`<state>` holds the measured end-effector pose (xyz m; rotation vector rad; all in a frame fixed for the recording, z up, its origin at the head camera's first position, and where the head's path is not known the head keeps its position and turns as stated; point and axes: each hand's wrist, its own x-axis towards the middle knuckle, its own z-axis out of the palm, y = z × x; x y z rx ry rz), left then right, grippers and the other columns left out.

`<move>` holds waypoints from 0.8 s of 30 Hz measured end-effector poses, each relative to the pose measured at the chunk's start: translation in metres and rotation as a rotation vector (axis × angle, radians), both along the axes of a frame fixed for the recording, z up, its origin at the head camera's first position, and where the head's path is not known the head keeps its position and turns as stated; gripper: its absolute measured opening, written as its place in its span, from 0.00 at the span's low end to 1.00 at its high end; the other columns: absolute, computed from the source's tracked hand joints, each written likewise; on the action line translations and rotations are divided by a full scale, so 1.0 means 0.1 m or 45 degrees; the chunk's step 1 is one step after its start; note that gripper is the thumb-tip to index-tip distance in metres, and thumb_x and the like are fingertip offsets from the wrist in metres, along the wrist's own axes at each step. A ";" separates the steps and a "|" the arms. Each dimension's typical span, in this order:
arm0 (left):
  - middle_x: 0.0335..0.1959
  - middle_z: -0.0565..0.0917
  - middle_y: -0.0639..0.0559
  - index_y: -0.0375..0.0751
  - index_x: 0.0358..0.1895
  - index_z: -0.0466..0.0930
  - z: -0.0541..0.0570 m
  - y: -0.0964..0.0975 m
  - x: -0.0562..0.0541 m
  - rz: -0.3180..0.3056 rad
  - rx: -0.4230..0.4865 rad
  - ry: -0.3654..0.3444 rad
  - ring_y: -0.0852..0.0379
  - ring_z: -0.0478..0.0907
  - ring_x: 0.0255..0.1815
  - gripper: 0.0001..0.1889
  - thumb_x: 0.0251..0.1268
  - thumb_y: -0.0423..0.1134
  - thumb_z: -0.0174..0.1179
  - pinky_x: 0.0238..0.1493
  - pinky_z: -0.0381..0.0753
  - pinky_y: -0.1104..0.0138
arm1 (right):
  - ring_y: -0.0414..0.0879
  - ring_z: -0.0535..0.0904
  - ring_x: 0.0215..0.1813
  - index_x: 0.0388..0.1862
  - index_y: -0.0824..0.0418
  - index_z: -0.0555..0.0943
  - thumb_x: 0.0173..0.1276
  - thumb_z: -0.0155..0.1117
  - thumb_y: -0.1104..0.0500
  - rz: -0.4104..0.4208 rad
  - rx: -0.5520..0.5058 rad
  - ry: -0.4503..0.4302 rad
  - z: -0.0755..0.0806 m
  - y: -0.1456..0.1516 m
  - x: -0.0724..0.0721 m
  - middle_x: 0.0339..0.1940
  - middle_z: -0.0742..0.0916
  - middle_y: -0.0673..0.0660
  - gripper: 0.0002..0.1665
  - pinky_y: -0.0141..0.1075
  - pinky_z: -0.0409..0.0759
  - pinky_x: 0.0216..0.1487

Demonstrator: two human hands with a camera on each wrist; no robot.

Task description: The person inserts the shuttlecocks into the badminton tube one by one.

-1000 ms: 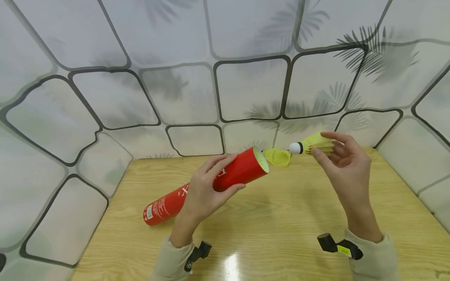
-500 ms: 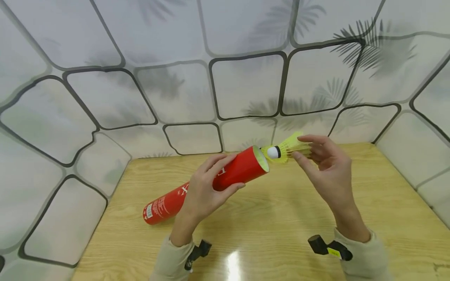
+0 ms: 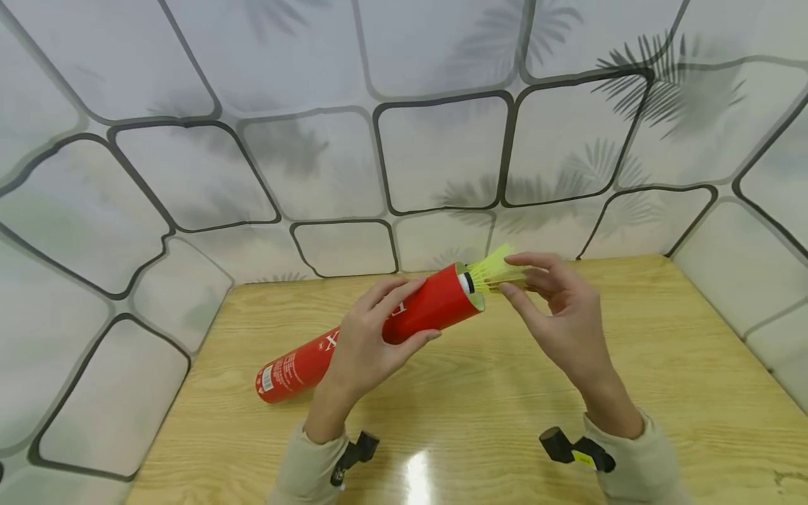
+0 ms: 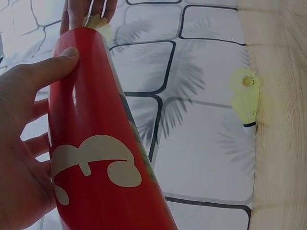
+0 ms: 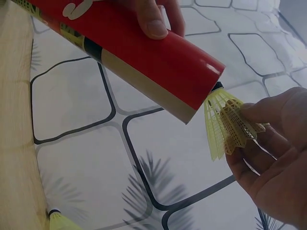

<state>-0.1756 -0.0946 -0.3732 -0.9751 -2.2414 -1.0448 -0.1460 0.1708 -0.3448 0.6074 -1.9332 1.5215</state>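
A red cardboard tube (image 3: 435, 303) with white lettering is tilted, its mouth up to the right. My left hand (image 3: 362, 337) grips it around the upper half, thumb on the near side. With thumb and fingers, my right hand (image 3: 564, 319) pinches the yellow skirt of a shuttlecock (image 5: 225, 120). The white cork of that shuttlecock sits just inside the tube's mouth, while its skirt sticks out. In the left wrist view the tube hides most of this shuttlecock. A second yellow shuttlecock (image 4: 245, 96) lies at the table's back; in the head view it is mostly hidden.
The wooden table (image 3: 404, 421) ends at a pale wall covering (image 3: 303, 168) with dark rounded outlines and leaf shadows. Similar panels stand to the left and right. Each wrist wears a small black camera mount (image 3: 577, 449).
My right hand has moved left with the shuttlecock, bringing its cork from apart from the tube to inside the mouth. The left hand and tube have stayed about still.
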 end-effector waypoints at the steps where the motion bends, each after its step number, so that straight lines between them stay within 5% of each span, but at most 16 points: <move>1: 0.62 0.79 0.52 0.50 0.68 0.78 0.00 0.00 0.00 -0.002 -0.001 0.003 0.53 0.79 0.58 0.34 0.57 0.46 0.78 0.50 0.86 0.59 | 0.41 0.88 0.46 0.56 0.70 0.82 0.59 0.68 0.82 -0.002 0.019 0.005 -0.01 -0.01 0.00 0.50 0.87 0.59 0.25 0.31 0.83 0.53; 9: 0.63 0.79 0.51 0.49 0.69 0.77 0.01 0.00 0.01 -0.010 -0.007 0.029 0.52 0.80 0.58 0.35 0.56 0.46 0.79 0.51 0.86 0.59 | 0.40 0.85 0.52 0.58 0.65 0.82 0.65 0.65 0.80 0.043 0.221 -0.006 -0.08 -0.08 0.02 0.54 0.86 0.55 0.24 0.30 0.82 0.56; 24: 0.63 0.79 0.51 0.50 0.70 0.77 0.03 0.18 0.30 0.044 -0.011 -0.003 0.53 0.79 0.58 0.35 0.57 0.46 0.78 0.50 0.86 0.60 | 0.43 0.87 0.51 0.58 0.61 0.82 0.68 0.67 0.74 0.151 0.319 -0.045 -0.05 0.04 0.17 0.54 0.87 0.52 0.22 0.30 0.83 0.54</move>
